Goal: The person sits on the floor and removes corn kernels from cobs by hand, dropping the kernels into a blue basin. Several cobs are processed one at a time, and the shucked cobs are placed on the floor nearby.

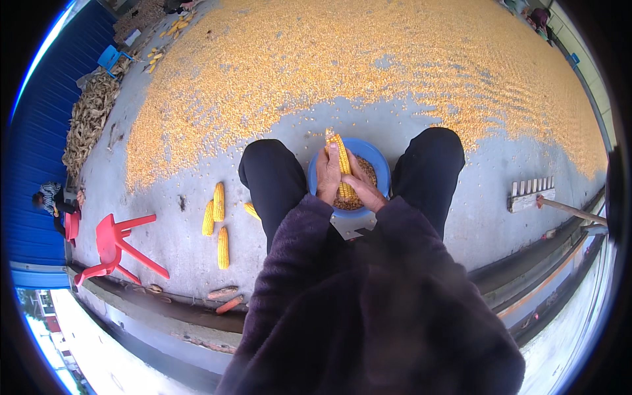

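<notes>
Between my knees stands a blue basin (382, 172) with loose corn kernels (349, 203) in it. Over it I hold a yellow ear of corn (342, 155), tilted slightly, its pale tip pointing away from me. My left hand (327, 172) is wrapped round its left side, the thumb lying along the upper part. From the right, my right hand (363, 184) presses against the cob lower down, its fingers partly hidden behind the ear. Rows of kernels still cover most of the side I see.
Corn kernels (316, 59) lie spread over the floor ahead. Several whole ears (218, 202) rest left of my knee, near a tipped red plastic chair (112, 247). Dry husks (95, 118) line the blue wall, where another person (49, 197) sits. A wooden rake (532, 193) lies right.
</notes>
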Tool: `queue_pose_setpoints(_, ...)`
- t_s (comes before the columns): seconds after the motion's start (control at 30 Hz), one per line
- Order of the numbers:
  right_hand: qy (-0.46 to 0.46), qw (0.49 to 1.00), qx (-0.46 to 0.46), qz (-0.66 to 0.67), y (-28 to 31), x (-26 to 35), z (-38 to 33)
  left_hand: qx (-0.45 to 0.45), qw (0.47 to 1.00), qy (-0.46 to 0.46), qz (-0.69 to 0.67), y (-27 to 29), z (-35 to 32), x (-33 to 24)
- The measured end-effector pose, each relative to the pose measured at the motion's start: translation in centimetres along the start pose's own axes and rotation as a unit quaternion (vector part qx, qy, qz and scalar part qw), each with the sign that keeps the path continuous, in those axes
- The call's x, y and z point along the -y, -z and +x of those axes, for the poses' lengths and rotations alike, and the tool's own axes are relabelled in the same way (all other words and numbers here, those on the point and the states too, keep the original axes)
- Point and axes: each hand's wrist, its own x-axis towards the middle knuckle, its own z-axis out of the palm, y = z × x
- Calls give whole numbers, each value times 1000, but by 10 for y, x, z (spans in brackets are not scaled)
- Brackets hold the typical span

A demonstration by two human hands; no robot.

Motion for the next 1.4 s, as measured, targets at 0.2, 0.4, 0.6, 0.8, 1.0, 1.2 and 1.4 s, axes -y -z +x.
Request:
queue_pose_setpoints(0.2, -21, 942, -53, -331, 40, -129, 19, -22, 974, 155, -164, 19, -4, 6)
queue_pose_setpoints(0.4, -307, 833, 198, -415, 16, -208, -35, 56, 925, 247, -283, 17, -34, -58)
queue_pose_setpoints(0.6, -168, 818, 185, -518, 24, -233, -44, 83, 856, 341, -380, 3, -35, -101)
queue_pose_setpoints(0.8, -225, 834, 212, -457, 13, -223, -35, 80, 855, 348, -376, 4, -24, -102)
queue_pose_setpoints(1.0, -257, 886, 160, -351, 10, -228, -40, 52, 943, 218, -247, 2, -20, -68)
queue_pose_setpoints(1.2, -253, 965, -47, 47, 30, -160, 19, 24, 984, 122, -128, 1, -24, -21)
queue_pose_setpoints(1.4, -53, 995, -86, -10, 44, 56, 43, 103, 983, 66, -136, 7, -35, -37)
